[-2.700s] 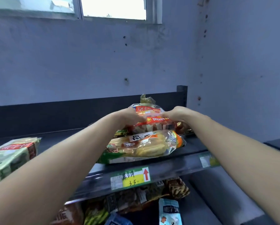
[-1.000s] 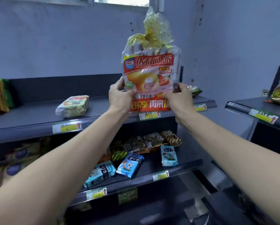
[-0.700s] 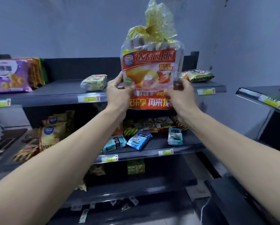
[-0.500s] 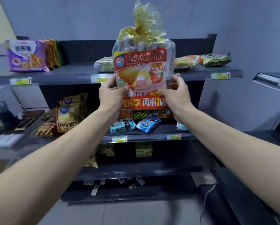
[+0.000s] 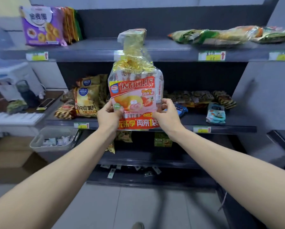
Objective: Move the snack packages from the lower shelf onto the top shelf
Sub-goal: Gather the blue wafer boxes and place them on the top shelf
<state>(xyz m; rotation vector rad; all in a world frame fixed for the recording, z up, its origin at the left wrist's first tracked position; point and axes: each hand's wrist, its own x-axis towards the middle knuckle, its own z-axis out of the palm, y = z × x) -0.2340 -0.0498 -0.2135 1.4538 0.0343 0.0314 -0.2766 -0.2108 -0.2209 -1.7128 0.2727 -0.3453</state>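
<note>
While I hold the bag [image 5: 135, 90] upright in the middle of the frame, both hands are closed on its lower part: my left hand [image 5: 110, 115] pinches the left side and my right hand [image 5: 165, 116] pinches the right, with fingers curled onto the film. The bag hangs in the air in front of the lower shelf [image 5: 229, 124], and its gold tied top crosses the edge of the top shelf [image 5: 171, 52]. As far as I can tell it touches neither.

It looks bulky but light. The film is thin and probably slick, and the wrapped cakes inside should crush easily, so I judge a gentle two-sided hold low down to be right, perhaps with fingers slipped under the base. The gold tuft seems too flimsy to lift by. Up top, bare shelf shows between the purple pack [image 5: 41, 25] at upper left and the flat packs [image 5: 221, 36] at upper right.
</note>
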